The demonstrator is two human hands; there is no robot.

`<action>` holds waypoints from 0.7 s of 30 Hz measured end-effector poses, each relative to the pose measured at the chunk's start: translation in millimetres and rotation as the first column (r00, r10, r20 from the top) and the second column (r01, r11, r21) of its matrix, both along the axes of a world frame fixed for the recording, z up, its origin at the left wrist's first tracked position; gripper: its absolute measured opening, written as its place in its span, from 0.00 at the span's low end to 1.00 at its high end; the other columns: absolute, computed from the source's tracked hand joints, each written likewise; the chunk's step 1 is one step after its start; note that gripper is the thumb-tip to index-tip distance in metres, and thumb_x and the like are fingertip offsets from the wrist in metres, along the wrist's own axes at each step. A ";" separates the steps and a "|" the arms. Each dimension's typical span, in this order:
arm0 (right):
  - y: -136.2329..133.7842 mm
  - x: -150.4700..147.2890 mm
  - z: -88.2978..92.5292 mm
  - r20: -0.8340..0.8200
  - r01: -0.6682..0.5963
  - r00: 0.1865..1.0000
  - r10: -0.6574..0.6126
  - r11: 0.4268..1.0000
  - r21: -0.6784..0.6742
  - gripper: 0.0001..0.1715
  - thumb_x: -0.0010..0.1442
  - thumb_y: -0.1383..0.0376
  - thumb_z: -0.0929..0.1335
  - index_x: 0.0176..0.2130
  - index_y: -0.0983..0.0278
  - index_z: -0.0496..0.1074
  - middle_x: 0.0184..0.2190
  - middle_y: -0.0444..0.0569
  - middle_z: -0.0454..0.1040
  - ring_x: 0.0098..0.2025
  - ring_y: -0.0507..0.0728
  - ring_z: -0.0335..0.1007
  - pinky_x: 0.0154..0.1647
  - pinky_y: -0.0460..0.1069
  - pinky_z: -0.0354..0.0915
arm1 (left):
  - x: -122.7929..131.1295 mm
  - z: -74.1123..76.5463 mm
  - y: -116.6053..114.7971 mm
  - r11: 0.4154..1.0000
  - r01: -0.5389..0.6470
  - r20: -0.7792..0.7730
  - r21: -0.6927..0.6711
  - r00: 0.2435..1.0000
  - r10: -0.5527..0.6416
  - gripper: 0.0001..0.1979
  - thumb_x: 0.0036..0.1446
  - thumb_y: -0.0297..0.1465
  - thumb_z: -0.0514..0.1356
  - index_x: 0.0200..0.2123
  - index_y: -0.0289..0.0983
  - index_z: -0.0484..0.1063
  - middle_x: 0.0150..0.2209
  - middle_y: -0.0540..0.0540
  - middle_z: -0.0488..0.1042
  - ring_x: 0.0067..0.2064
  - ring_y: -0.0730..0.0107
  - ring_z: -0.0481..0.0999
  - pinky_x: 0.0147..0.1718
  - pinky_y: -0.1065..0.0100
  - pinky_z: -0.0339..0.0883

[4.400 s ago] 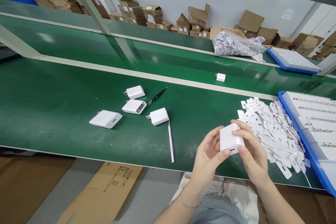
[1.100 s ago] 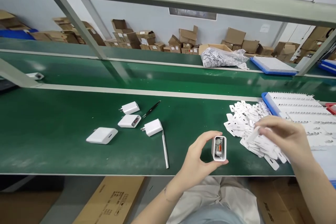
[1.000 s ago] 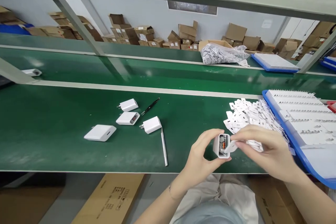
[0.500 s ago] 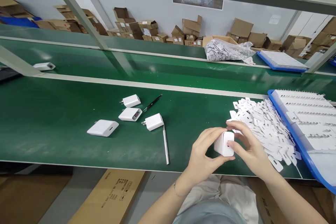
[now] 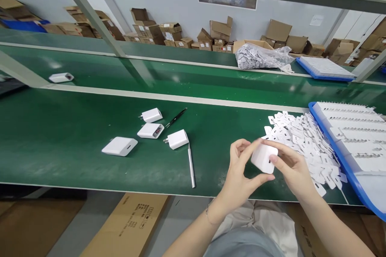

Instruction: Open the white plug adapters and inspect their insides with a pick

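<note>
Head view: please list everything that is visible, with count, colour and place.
Worktops: several, green, throughout
Held charger: 1, white, right of centre
Loose chargers: 5, white, four centre-left, one far left
Tweezers: 1, black, centre
Slim tool: 1, silver, centre, nearer front
Small plates: many, white, piled right
Trays: 2 or more, blue, right
Plastic bag: 1, clear, far side
Cartons: many, brown, along the wall
Unclear object: 1, black, left edge
Frame: 1, pale, left and overhead
Left hand: 1, on held charger
Right hand: 1, on held charger
</note>
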State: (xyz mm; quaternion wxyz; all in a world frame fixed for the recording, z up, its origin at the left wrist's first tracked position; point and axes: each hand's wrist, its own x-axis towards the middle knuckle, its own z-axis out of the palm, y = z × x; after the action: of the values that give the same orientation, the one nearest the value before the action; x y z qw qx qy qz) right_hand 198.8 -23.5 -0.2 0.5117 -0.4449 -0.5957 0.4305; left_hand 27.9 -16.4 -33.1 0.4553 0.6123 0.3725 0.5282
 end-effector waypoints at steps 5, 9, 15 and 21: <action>-3.2 -9.7 -4.8 -0.063 0.160 0.987 -0.147 0.933 0.322 0.17 0.65 0.65 0.72 0.51 0.47 0.80 0.53 0.48 0.76 0.59 0.59 0.73 0.52 0.52 0.76 | 25.1 3.9 -7.4 0.953 0.177 0.450 -0.247 0.891 -0.048 0.36 0.48 0.49 0.74 0.58 0.43 0.72 0.56 0.39 0.73 0.58 0.51 0.75 0.59 0.53 0.70; -7.8 -9.4 -3.4 -0.087 0.089 0.994 -0.061 0.925 0.370 0.17 0.67 0.65 0.70 0.53 0.46 0.77 0.55 0.47 0.72 0.64 0.58 0.67 0.58 0.52 0.71 | 28.8 12.5 -8.2 0.965 0.165 0.514 -0.204 0.857 -0.038 0.27 0.50 0.42 0.75 0.52 0.41 0.78 0.51 0.41 0.77 0.53 0.54 0.78 0.55 0.58 0.74; -8.8 11.6 11.0 0.213 -0.184 0.971 0.111 0.914 0.362 0.20 0.72 0.63 0.65 0.60 0.46 0.71 0.66 0.45 0.66 0.67 0.58 0.62 0.65 0.54 0.63 | 12.2 12.8 -6.5 0.993 0.120 0.351 -0.005 0.930 -0.111 0.24 0.54 0.40 0.73 0.53 0.42 0.79 0.47 0.42 0.76 0.48 0.59 0.78 0.48 0.63 0.75; -6.6 17.9 23.5 0.484 -0.283 0.875 0.012 0.824 0.491 0.27 0.73 0.61 0.64 0.69 0.49 0.62 0.65 0.49 0.65 0.67 0.60 0.59 0.69 0.58 0.56 | 5.6 13.1 -5.1 0.987 0.049 0.204 0.155 0.976 -0.081 0.25 0.55 0.45 0.71 0.52 0.38 0.78 0.43 0.41 0.78 0.43 0.60 0.77 0.42 0.62 0.75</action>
State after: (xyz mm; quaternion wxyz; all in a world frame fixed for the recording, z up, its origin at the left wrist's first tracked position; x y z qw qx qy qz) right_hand 216.8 -30.1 23.3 0.4249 -0.3198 -0.8310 0.1630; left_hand 33.5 -21.5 -20.0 0.4622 0.5974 0.2619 0.6008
